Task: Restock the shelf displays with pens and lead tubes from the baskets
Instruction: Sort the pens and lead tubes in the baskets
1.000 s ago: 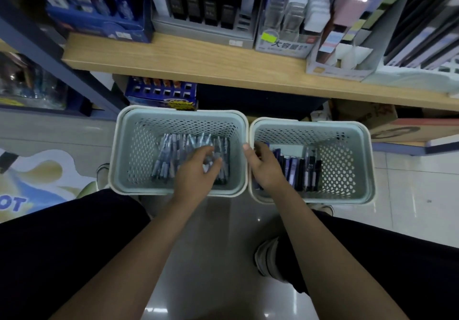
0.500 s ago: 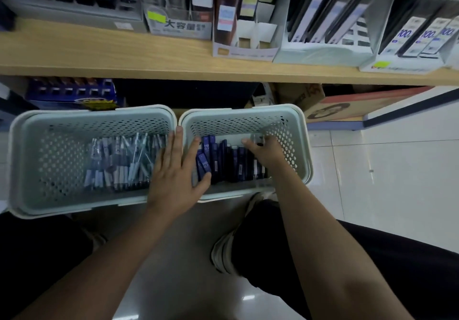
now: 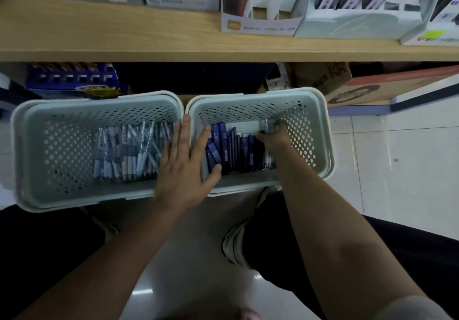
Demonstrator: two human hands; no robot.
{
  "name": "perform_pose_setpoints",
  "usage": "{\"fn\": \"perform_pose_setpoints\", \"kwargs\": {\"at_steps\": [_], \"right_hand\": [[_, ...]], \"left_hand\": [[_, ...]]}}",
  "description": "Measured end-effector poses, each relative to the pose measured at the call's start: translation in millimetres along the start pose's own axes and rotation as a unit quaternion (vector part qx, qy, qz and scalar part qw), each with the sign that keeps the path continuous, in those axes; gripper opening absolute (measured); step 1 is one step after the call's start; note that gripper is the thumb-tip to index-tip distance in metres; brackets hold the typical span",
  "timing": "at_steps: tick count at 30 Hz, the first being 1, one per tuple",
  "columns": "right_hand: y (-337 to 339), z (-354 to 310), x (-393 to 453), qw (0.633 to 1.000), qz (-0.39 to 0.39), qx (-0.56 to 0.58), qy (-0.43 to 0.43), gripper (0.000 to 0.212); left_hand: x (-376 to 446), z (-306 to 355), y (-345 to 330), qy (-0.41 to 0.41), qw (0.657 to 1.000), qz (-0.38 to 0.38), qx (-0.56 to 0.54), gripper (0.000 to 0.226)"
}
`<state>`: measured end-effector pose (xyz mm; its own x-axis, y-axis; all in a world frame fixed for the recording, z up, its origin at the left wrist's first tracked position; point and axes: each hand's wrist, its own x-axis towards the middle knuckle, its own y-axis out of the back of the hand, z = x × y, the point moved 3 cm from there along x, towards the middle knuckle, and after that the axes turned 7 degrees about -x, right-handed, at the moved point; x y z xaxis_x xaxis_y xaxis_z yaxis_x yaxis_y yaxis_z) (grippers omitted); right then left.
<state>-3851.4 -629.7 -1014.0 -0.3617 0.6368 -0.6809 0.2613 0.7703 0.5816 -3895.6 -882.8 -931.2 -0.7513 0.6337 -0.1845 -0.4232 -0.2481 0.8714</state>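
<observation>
Floor (image 3: pixel 397 170) — pens (image 3: pixel 129 153) left basket (image 3: pixel 57 146), lead tubes (image 3: pixel 231 150) right basket (image 3: pixel 320 133)

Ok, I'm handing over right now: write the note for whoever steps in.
Left hand: flat, fingers straight, lying across the touching rims of the two baskets, holding nothing.
Right hand: down in the right basket, fingers curled on something among the lead tubes; exactly what is blurred.
Pens lie in the left basket.
Done: nothing visibly lifted out yet.
Left: carry tubes and pens up to the displays on the wooden shelf above.
</observation>
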Motion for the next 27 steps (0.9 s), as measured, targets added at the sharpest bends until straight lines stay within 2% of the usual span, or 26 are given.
{"fn": "perform_pose_setpoints", "kwargs": {"at_steps": [2,5,7,12,17,23,27], "right_hand": [[0.3,2.3,3.1,1.0,0.004,0.013,-0.006,0.07],[3.1,5.1,3.5,0.999,0.002,-0.053,0.006,0.04],[4.4,6.9,2.5,0.998,-0.001,-0.069,0.011,0.033],[5.7,2.5,0.0,0.999,0.001,-0.043,0.015,0.033],[13.3,4.1,-0.1,0.998,0.041,-0.041,0.01,0.029],[12.2,3.4,1.2,0.999,0.021,-0.033,-0.001,0.016],[11.0,1.7,1.4,1.0,0.011,0.018,0.008,0.029]], "left_hand": [[0.1,0.7,0.8,-0.002,1.0,0.001,0.001,0.083],[0.1,1.3,2.0,0.001,1.0,0.0,-0.007,0.083],[0.3,2.1,2.4,0.002,1.0,-0.002,-0.003,0.083],[1.1,3.4,3.5,0.007,1.0,0.0,-0.002,0.084],[3.7,4.8,4.2,0.004,1.0,0.019,-0.004,0.082],[3.9,4.4,4.7,0.004,1.0,0.022,-0.014,0.08],[3.3,4.0,4.4,0.001,1.0,0.024,-0.021,0.08]]}}
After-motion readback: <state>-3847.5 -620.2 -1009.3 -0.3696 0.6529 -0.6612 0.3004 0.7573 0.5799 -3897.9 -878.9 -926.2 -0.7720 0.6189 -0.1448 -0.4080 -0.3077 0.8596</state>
